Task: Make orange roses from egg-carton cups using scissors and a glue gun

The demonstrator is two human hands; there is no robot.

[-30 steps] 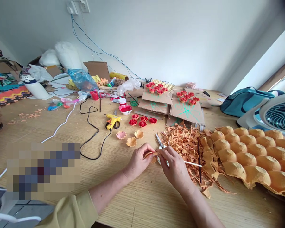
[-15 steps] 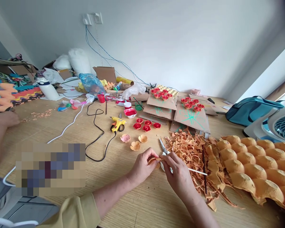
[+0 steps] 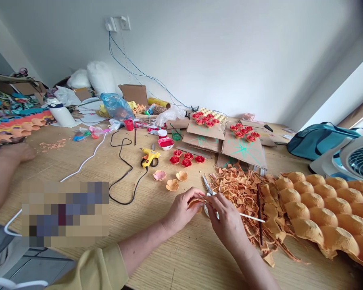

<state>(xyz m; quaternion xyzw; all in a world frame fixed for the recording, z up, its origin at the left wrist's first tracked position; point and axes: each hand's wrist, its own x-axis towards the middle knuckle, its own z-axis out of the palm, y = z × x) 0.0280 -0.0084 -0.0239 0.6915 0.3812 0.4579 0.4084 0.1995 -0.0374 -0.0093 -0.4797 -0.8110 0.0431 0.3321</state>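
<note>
Orange moulded pulp sits between your two hands: a small petal cup, cut from egg-tray material, held just above the desk near its front edge. Your left hand pinches the petal cup from the left, thumb on top and fingers curled over its rim. Your right hand meets it from the other side, fingers pressed together around a thin white stick whose free end points right over the scraps. Whether the stick's near tip touches the cup is hidden by your thumb.

Just behind your hands a pair of scissors lies on the desk, blades pointing away from you. To its right spreads a heap of orange trimmings, with a dark stick lying across it, and next to that an orange egg tray, domes up. Three unpainted flowers lie near your left hand, with four red roses and a yellow glue gun beyond them. At the far left, another person's hand rests on the desk.
</note>
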